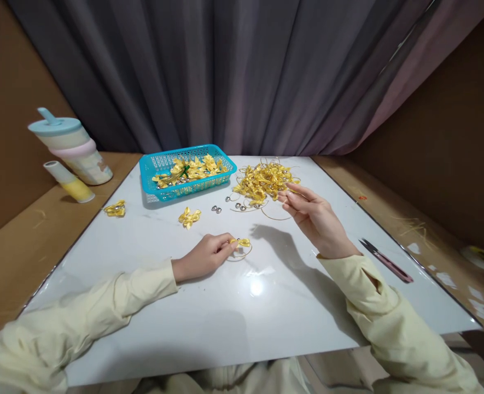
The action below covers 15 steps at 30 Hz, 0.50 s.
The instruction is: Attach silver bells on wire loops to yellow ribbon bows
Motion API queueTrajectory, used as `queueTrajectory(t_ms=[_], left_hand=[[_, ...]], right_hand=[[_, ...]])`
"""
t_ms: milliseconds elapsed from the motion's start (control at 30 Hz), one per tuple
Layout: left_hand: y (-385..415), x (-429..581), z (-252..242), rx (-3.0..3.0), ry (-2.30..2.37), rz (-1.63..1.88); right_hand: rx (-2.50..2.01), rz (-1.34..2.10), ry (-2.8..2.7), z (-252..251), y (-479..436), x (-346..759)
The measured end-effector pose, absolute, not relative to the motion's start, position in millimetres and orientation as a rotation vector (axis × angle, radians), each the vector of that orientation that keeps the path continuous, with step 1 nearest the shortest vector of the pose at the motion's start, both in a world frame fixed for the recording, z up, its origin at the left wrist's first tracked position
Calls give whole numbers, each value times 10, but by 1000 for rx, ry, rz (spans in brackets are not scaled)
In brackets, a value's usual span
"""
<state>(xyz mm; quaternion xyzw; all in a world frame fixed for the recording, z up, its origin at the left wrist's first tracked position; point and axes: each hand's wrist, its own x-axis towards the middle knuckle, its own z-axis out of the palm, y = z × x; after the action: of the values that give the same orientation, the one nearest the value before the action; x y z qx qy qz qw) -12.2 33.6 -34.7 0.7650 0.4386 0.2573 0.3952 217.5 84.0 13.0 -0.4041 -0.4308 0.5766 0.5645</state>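
Observation:
My left hand rests on the white board, fingers pinched on a small yellow ribbon bow with a thin gold cord loop. My right hand is raised over the board beside a loose pile of yellow bows and gold cords. Its fingertips pinch a thin gold cord at the pile's right edge. A turquoise basket behind holds more yellow bows and small silver bells. A single bow and several loose silver bells lie between basket and pile.
A pastel tumbler with a straw lid and a small yellow-and-white tube lie at the left on the wooden table. Another bow sits at the board's left edge. Pink thread snips lie at right. Grey curtain behind.

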Motion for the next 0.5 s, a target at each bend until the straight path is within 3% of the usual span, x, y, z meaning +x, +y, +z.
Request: queueTrajectory(t_ms=[500], left_hand=[[330, -111, -367, 1820, 1185, 722]], right_hand=[[-836, 1985, -1306, 48, 675, 2006]])
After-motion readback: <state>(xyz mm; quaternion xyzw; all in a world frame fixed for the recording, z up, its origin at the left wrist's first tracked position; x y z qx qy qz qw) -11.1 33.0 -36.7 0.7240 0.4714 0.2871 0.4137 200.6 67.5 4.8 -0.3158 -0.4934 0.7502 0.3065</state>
